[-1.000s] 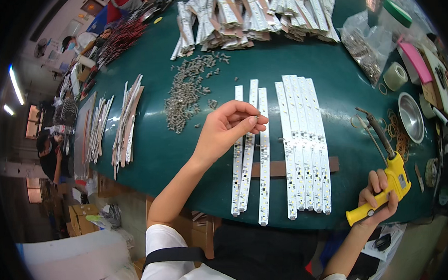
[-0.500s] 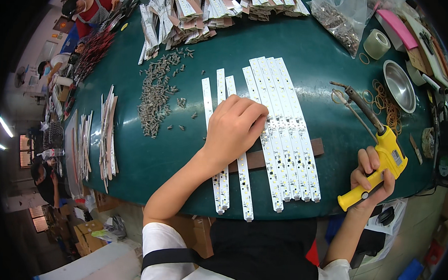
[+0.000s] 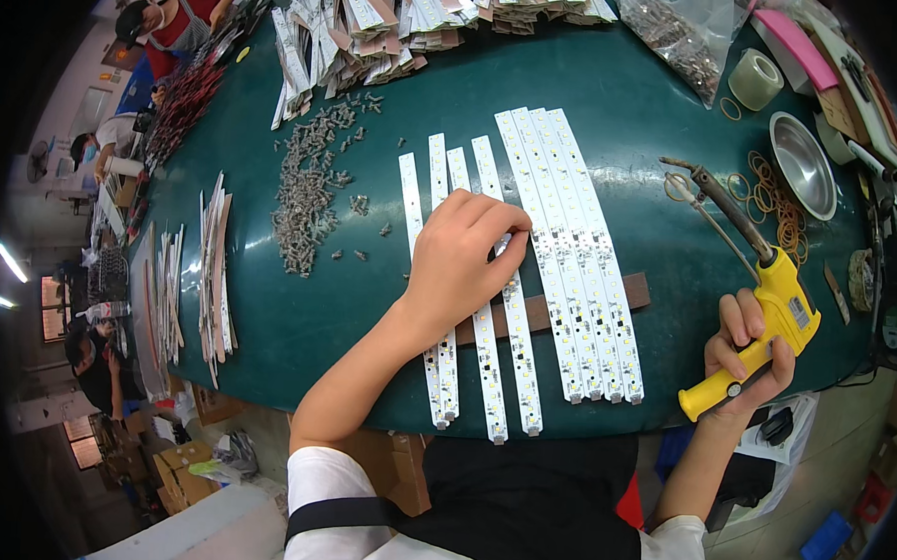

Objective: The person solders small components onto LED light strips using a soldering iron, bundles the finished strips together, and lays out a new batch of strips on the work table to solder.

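My left hand (image 3: 465, 256) is closed in a pinch on the edge of a white LED strip board (image 3: 521, 373), partly hidden under my fingers. To its right, several like LED strips (image 3: 594, 276) lie side by side in a close row. Left of it, several more lie spaced apart, one LED strip (image 3: 409, 193) outermost. A brown bar (image 3: 636, 290) runs crosswise beneath the strips. In my right hand (image 3: 750, 358), at the table's right, is a yellow soldering gun (image 3: 786, 305); its fingers wrap the handle, and the dark tip points up and left, apart from the strips.
Small metal parts (image 3: 307, 194) lie heaped on the green table (image 3: 675, 130). Stacked strips (image 3: 379, 27) fill the far side. Rubber bands (image 3: 772, 199), a metal bowl (image 3: 804, 165) and a tape roll (image 3: 756, 79) sit at right. Other people work at far left.
My left hand has drawn one LED strip leftward off the right-hand row, so a gap now separates them. The soldering gun stays almost where it was.
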A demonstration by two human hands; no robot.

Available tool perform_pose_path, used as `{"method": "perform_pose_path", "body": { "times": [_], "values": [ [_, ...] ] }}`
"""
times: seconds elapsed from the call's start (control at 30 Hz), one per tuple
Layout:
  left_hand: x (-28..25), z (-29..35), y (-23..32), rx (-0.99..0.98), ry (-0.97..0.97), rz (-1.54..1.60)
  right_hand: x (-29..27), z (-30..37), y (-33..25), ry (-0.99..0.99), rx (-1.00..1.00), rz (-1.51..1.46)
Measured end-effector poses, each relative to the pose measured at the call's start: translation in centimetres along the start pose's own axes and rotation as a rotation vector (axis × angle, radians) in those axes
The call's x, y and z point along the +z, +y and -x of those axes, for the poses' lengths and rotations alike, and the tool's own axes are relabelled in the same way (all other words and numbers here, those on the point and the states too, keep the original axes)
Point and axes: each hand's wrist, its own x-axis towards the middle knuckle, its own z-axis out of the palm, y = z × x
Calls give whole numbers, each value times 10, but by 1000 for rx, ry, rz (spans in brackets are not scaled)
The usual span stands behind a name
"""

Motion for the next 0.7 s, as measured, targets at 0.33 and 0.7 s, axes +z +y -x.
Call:
{"method": "perform_pose_path", "body": {
  "times": [0.33, 0.7],
  "values": [
    [1, 0, -2, 6, 5, -22, -2, 1, -1, -9, -3, 6],
    [-4, 2, -3, -43, -8, 52, 61, 13, 21, 138, -37, 742]
  ]
}}
